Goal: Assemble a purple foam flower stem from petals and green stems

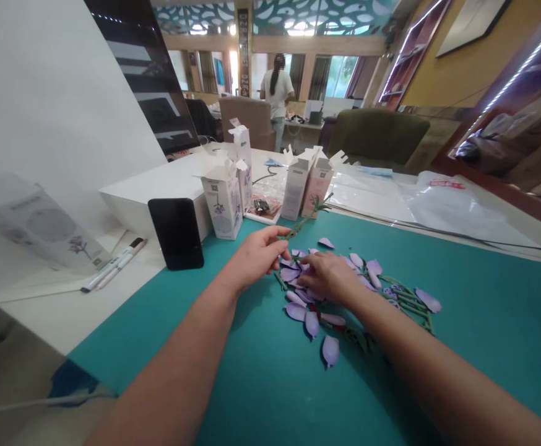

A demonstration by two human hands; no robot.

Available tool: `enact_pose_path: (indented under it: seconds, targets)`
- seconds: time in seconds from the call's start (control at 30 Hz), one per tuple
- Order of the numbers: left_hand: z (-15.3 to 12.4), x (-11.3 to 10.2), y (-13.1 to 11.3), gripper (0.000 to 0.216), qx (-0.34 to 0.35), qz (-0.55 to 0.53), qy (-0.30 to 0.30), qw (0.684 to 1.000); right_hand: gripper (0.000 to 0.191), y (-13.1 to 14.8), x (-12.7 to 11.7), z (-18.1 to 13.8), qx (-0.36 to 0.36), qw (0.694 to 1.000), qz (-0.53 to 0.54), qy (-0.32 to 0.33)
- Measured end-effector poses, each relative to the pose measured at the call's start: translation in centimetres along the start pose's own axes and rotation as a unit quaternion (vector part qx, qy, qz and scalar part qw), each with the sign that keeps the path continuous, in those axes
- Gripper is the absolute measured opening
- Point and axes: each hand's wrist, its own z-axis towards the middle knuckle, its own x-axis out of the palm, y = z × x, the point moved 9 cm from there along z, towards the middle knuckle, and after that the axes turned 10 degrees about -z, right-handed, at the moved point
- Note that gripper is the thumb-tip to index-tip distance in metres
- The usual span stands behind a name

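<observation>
My left hand (pixel 256 255) reaches over a teal cutting mat (pixel 252 384), its fingertips closed around a thin green stem (pixel 310 215) that rises toward the boxes. My right hand (pixel 328 277) lies palm down on a loose pile of lilac paper petals (pixel 312 323), and its fingertips are partly hidden among them. To the right of this hand, several green stem pieces with small purple buds (pixel 405 300) lie on the mat. My hands cover part of the pile.
Several open white-and-pink flower boxes (pixel 221 198) stand beyond the mat, beside a black phone (pixel 176 234) and marker pens (pixel 112 265). A white box (pixel 154 192) lies behind the phone. Plastic sheeting (pixel 442 201) lies to the right. A person (pixel 277 93) stands far behind.
</observation>
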Motion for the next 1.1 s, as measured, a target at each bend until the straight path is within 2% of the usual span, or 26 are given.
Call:
enact_pose_path:
  seconds: [0.1, 0.27, 0.4, 0.57, 0.67, 0.8, 0.97, 1.1]
  targets:
    - [-0.1, 0.1, -0.1, 0.038, 0.000, 0.001, 0.000, 1.000, 0.030, 0.0, 0.5, 0.2, 0.010, 1.000, 0.004, 0.002]
    - [-0.1, 0.2, -0.2, 0.038, -0.001, -0.007, 0.005, 1.000, 0.027, -2.7, 1.0, 0.2, 0.065, 0.996, 0.055, 0.017]
    - [-0.2, 0.2, -0.3, 0.039, -0.001, -0.005, 0.001, 1.000, 0.027, -4.6, 0.9, -0.1, 0.099, 0.993, 0.057, 0.017]
    - [-0.2, 0.1, -0.3, 0.038, 0.000, -0.005, -0.007, 1.000, 0.028, -5.3, 0.8, -0.5, 0.108, 0.993, 0.056, 0.012]
    - [-0.1, 0.1, -0.3, 0.037, 0.001, -0.008, -0.007, 1.000, 0.027, -4.4, 0.6, -0.5, 0.086, 0.996, 0.035, -0.011]
    - [-0.1, 0.1, -0.2, 0.038, 0.000, -0.008, 0.000, 1.000, 0.030, -1.3, 0.2, -0.5, 0.020, 0.999, -0.021, -0.041]
    - [0.0, 0.1, -0.2, 0.038, 0.011, -0.010, 0.004, 1.000, 0.044, 1.9, 0.3, -0.7, -0.009, 0.998, -0.064, -0.015]
    - [0.0, 0.1, -0.1, 0.039, 0.010, -0.020, 0.004, 1.000, 0.040, 3.5, 0.3, -0.9, -0.027, 0.998, -0.057, 0.011]
